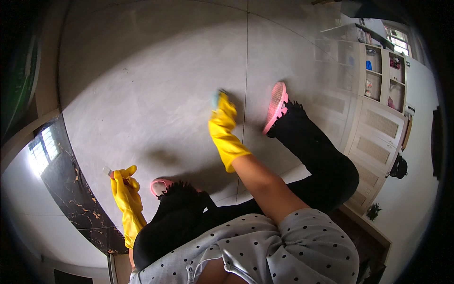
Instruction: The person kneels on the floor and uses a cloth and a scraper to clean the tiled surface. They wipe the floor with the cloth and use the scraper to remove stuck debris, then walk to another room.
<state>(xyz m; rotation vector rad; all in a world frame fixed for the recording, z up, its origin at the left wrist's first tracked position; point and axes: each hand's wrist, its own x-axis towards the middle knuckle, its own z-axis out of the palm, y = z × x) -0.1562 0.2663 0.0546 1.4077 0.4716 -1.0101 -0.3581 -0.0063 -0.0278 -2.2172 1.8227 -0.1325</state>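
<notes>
My left hand (126, 191), in a yellow rubber glove, is closed around a small tool (108, 171) with a flat pale end and a reddish part, perhaps a scraper. It is held near the dark strip at the left, above the floor. My right hand (223, 116), in a matching glove, reaches ahead and presses a pale blue-green cloth or sponge (216, 101) on the grey tiled floor (156, 94). That hand is slightly smeared by motion, and the glove covers most of what it holds.
I squat with my feet apart in pink slippers (275, 108), one on either side of my right arm. A white cabinet (376, 137) with open shelves stands along the right. At the left runs a dark marbled strip (78, 194). Thin tile joints cross the floor.
</notes>
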